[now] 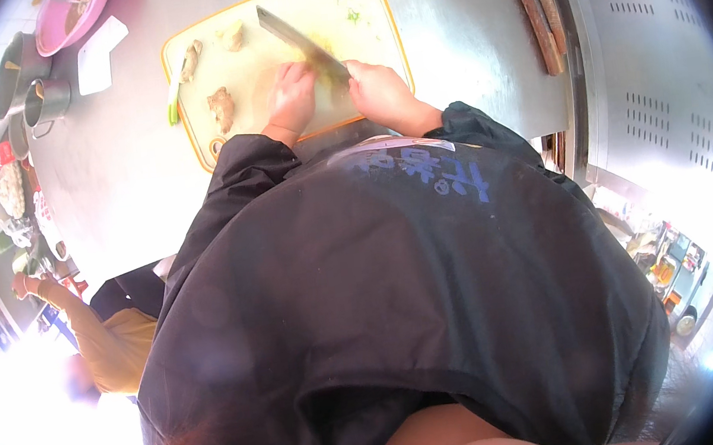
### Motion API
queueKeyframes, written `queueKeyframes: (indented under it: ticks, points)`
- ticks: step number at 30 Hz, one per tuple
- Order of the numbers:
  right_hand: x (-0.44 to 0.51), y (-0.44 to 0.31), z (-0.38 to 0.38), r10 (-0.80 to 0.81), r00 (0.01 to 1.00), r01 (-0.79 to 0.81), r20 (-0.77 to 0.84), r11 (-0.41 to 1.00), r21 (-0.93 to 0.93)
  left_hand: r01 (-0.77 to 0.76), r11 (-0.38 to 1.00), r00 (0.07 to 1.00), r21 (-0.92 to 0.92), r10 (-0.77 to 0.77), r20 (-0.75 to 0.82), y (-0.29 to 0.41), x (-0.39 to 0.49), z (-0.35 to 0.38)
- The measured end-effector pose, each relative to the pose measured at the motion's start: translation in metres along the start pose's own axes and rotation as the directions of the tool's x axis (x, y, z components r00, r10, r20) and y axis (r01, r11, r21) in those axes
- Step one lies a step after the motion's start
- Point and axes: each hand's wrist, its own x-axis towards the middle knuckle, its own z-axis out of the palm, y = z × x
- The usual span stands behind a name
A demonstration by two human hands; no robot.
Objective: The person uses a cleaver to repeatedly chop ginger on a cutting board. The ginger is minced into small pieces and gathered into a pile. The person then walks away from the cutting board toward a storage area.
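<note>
My right hand grips the handle of a kitchen cleaver. Its blade slants away to the upper left over a pale cutting board with an orange rim. Left of the blade, my left hand rests on the board with fingers curled; whether something is under them is hidden. Yellowish chopped bits lie around the blade. Toward the board's left side are a ginger root, another ginger piece and a paler piece. A green-and-white scallion stalk lies across the left rim.
The board lies on a steel worktop. At left stand a pink basin, white paper, and metal pots. Wooden sticks lie along the right edge. A person in a yellow sleeve works at lower left.
</note>
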Motion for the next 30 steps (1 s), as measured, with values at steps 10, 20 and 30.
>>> queueKeyframes:
  ticks: [10,20,30]
  points:
    - [-0.001,0.000,0.002,-0.011,1.000,0.011,0.006,1.000,-0.012,0.004,0.998,1.000,-0.066,-0.003,0.022,-0.006,-0.006,0.004]
    - [-0.003,-0.005,0.001,-0.014,0.999,0.015,-0.030,0.999,0.045,-0.021,0.998,1.000,-0.057,0.021,-0.009,-0.007,-0.005,0.004]
    - [-0.006,-0.008,0.003,0.006,1.000,-0.006,-0.003,0.998,0.068,0.026,0.985,0.991,-0.170,-0.047,-0.124,-0.005,-0.009,-0.006]
